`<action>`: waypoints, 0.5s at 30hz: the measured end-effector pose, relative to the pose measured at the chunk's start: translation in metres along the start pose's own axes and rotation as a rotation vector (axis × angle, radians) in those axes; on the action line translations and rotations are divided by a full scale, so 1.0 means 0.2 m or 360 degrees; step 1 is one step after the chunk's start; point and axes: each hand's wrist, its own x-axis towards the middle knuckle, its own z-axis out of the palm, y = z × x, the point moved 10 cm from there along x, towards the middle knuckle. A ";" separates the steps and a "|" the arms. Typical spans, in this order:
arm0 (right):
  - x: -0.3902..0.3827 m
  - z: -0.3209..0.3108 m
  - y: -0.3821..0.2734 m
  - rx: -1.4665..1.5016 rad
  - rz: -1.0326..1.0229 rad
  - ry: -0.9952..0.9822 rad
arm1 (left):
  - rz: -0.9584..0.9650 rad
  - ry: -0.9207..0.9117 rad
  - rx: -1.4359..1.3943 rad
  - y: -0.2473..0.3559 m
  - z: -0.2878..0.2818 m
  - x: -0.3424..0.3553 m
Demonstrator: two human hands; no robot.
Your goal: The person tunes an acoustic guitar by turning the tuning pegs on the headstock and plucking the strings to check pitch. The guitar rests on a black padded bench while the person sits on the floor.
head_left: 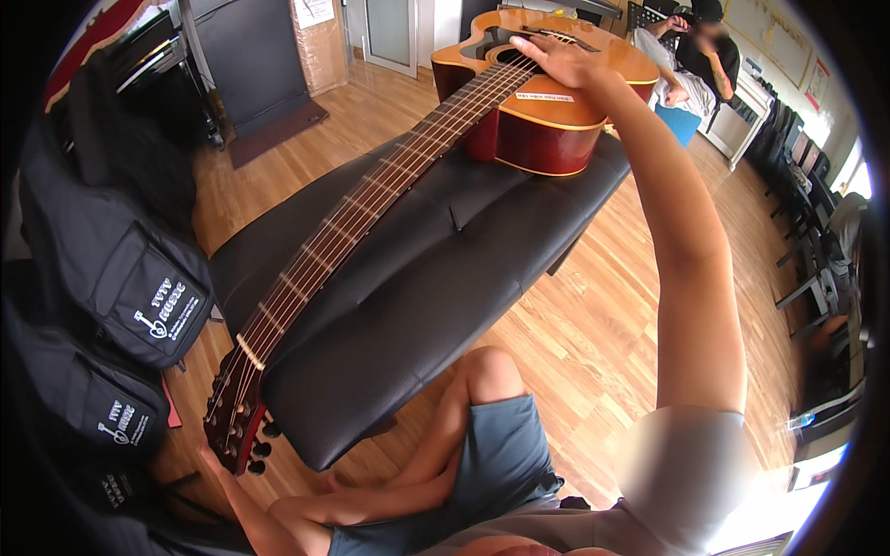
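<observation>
a white printed label [544, 96] marked the guitar [428, 139] at six o'clock from the right fingers [540, 50], outstretched across it, the left hand [210, 456] too hidden to tell.

The black padded leather bench [436, 296] offered 1 open passage across its cushion, to the right of the neck of the orange-topped, dark-red wooden acoustic guitar [380, 199]. The neck formed a diagonal barrier to leftward travel. Over the soundboard, the spread right hand [561, 65] obstructed access to the strings. Black fabric bags with white print [148, 269] narrowed the gap left of the headstock. Crossed bare legs [380, 500] limited entry at the near side; light wooden floor [575, 324] left room between the bench and right arm [691, 250].
</observation>
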 end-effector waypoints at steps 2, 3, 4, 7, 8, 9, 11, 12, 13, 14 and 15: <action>0.03 -0.01 0.09 0.0000 0.0045 0.0041 | 0.0005 0.0030 0.0150 0.04 -0.01 0.00; 0.05 -0.01 0.13 0.0006 0.0065 0.0027 | 0.0015 0.0049 0.0221 0.06 -0.02 0.00; 0.08 0.00 0.15 0.0012 0.0078 0.0015 | 0.0026 0.0076 0.0284 0.08 -0.03 -0.01; 0.14 0.01 0.21 0.0072 0.0090 0.0010 | 0.0044 0.0130 0.0450 0.12 -0.06 -0.03; 0.15 0.01 0.23 0.0092 0.0093 0.0012 | 0.0051 0.0146 0.0482 0.12 -0.06 -0.03; 0.16 0.00 0.23 0.0058 0.0030 0.0125 | 0.0060 0.0151 0.0521 0.13 -0.06 -0.02; 0.18 0.02 0.31 0.0130 0.0078 0.0042 | 0.0067 0.0150 0.0584 0.13 -0.04 0.00; 0.18 0.01 0.36 0.0165 0.0106 0.0001 | 0.0076 0.0138 0.0606 0.12 -0.01 0.03; -0.08 -0.11 -0.11 0.0241 0.0313 -0.0116 | 0.0043 0.0261 0.0682 0.15 -0.22 -0.18; -0.06 -0.10 -0.01 0.0225 0.0339 -0.0041 | 0.0059 0.0246 0.0721 0.18 -0.19 -0.11; -0.07 -0.06 -0.02 0.0197 0.0377 -0.0083 | 0.0061 0.0259 0.0754 0.18 -0.21 -0.15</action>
